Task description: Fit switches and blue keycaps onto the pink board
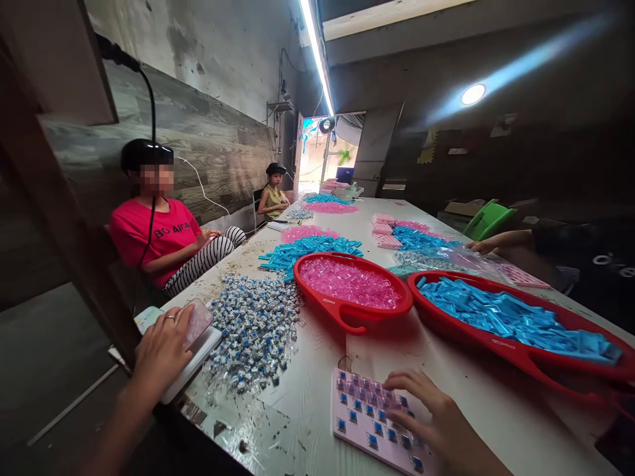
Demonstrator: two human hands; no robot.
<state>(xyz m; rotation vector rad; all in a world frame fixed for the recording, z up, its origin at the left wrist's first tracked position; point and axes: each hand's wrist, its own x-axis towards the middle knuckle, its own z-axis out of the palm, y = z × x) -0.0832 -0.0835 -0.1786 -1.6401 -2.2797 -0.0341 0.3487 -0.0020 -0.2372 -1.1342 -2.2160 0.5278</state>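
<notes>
Both forearms bare, entering from the bottom edge. Left hand (pixel 161 350) low at left, back up, fingers (pixel 179 322) curled forward, ring (pixel 170 318) on one finger. Right hand (pixel 421 416) low at right, palm down, fingers (pixel 407 382) spread and arched.

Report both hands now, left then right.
Left hand: closed, holding a flat pink object.
Right hand: open, resting on a pink switch tray, holding nothing visible.
</notes>
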